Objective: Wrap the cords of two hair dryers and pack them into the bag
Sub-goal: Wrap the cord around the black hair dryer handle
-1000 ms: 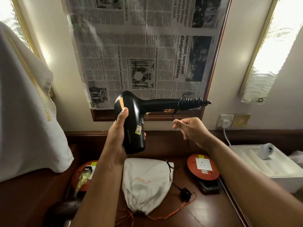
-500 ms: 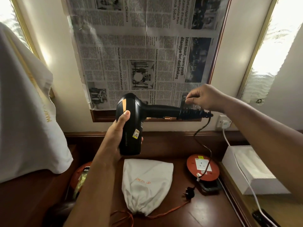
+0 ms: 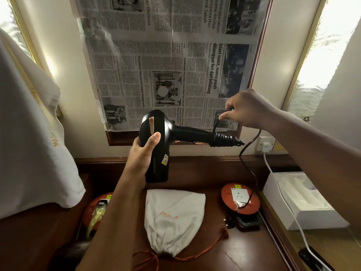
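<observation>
A: Where does the wrap stand?

B: The left hand grips the barrel of the black hair dryer, fingers curled round it, thumb on the side. It is held in the air above the white drawstring bag, handle pointing sideways toward the right hand. That hand pinches the cord just above the handle's end, where several coils already sit tight.

A: And the rest of the cord?

B: It drops from the pinch in a loose curve, down past the handle's tip to the orange reel lying right of the bag on the surface. Its end seems to rest there; I cannot tell whether it is plugged in.

A: So how to do the next turn well?

B: I would keep the left hand steady and carry the cord round the handle, laying each turn snug beside the last, working toward the barrel. Keep light tension so the coils don't slip off the tapered end. Watch the trailing length: it could snag on the reel.

A: The bag?

B: Lying flat, its drawstring mouth nearest the camera. I see no second dryer.
</observation>
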A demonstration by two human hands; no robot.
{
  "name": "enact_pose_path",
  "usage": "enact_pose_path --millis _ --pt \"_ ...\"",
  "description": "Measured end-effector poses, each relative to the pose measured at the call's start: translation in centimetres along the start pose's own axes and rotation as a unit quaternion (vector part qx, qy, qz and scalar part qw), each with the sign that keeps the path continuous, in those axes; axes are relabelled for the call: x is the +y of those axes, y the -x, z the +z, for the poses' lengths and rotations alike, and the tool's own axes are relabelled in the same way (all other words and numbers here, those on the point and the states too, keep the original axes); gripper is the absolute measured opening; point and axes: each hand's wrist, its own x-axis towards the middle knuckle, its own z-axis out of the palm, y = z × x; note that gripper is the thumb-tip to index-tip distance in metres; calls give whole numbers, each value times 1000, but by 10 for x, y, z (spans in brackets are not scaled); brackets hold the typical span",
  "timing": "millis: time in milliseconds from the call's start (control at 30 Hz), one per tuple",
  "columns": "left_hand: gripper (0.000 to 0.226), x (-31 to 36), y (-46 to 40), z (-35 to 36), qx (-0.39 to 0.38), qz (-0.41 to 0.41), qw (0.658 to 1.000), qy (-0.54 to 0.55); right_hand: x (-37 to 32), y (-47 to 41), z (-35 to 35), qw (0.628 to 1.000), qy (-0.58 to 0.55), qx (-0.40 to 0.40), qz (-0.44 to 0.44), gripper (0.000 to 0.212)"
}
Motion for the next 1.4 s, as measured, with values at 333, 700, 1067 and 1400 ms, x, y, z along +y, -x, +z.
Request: enact_pose_path --millis 333,700,1067,1400 --pt "60 -6 -1 14 107 46 993 28 -45 36 39 991 -95 66 70 30" --pt "60 -7 0 12 115 2 989 96 -81 75 103 833 -508 18 218 26" --pt "85 -15 12 10 42 -27 993 105 -86 92 140 589 -777 -66 211 39" --pt "74 -10 19 3 -7 -18 990 140 -66 96 148 661 -719 -62 207 40"
